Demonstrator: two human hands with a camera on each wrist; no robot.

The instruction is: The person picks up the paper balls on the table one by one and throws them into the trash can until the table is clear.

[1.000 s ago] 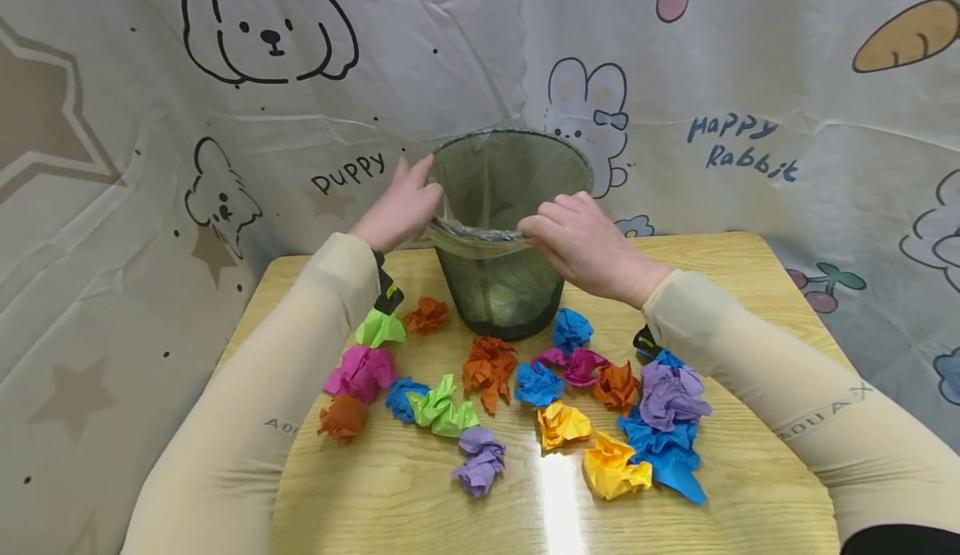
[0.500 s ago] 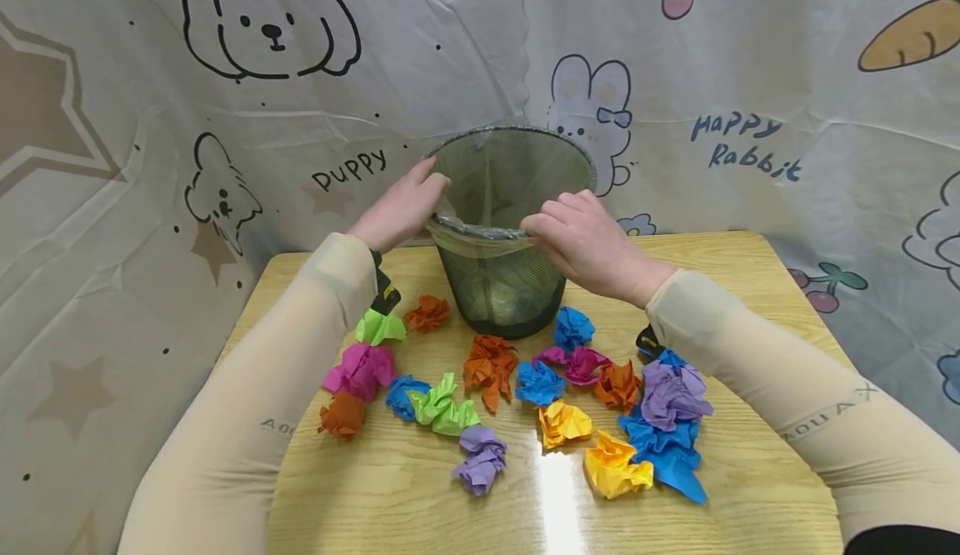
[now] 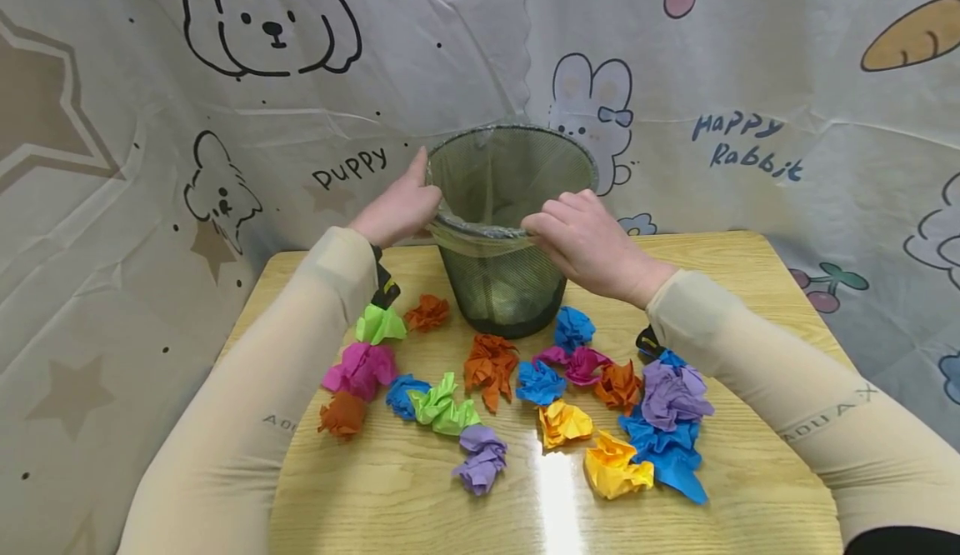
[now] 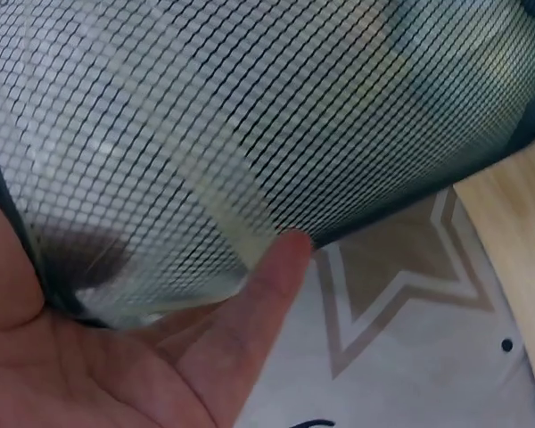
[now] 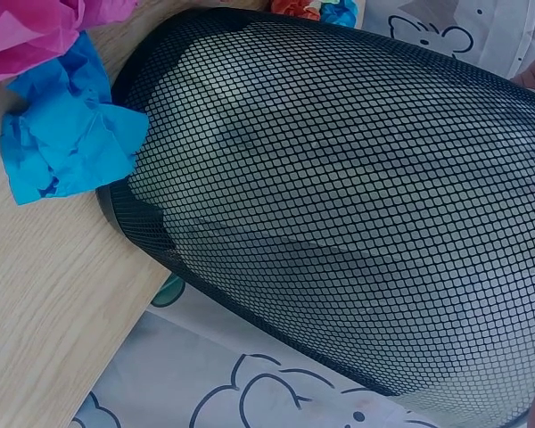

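A black mesh wastebasket (image 3: pixel 506 288) stands upright at the back of the table, lined with a clear plastic bag (image 3: pixel 480 228) that folds over its rim. At the rim's left side my left hand (image 3: pixel 401 205) grips the edge, one finger pointing up along it. In the left wrist view a finger of that hand (image 4: pixel 241 343) lies against the mesh, and a dark shape shows through it. My right hand (image 3: pixel 588 247) curls its fingers over the front right of the rim. Only slivers of it appear at the right wrist view's edge, beside the mesh wall (image 5: pixel 339 196).
Crumpled paper balls lie scattered over the wooden table (image 3: pixel 360 505): a purple one (image 3: pixel 480 459), a yellow one (image 3: pixel 617 467), a pink one (image 3: pixel 362 370) and several others. A blue ball (image 3: pixel 573 327) sits close to the basket's base. A printed cloth (image 3: pixel 465 55) hangs behind.
My left hand's fingers have shifted at the rim; one finger now points up along the edge. The right hand keeps its grip, and basket and paper balls stay in place.
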